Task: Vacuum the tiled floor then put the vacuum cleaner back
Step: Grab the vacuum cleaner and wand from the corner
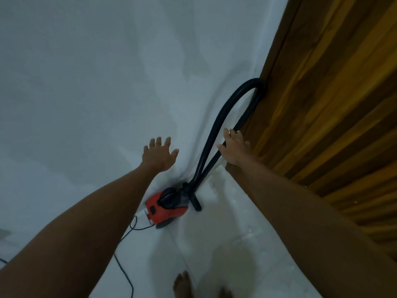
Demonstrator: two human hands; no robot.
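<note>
Red canister vacuum cleaner [166, 208] sits on the tiled floor [225, 239] against the white wall [96, 72]. Its black hose [217, 127] loops up beside the wooden door [322, 93]. Right hand [234, 147] touches the hose, fingers spread; left hand [160, 153] hovers splayed, empty.

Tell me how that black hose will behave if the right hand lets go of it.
The black hose arches in a tall loop, so it is probably springy yet floppy and would likely sag or slide down the wooden door. The right hand seems to steady it. The red vacuum cleaner should anchor it.
</note>
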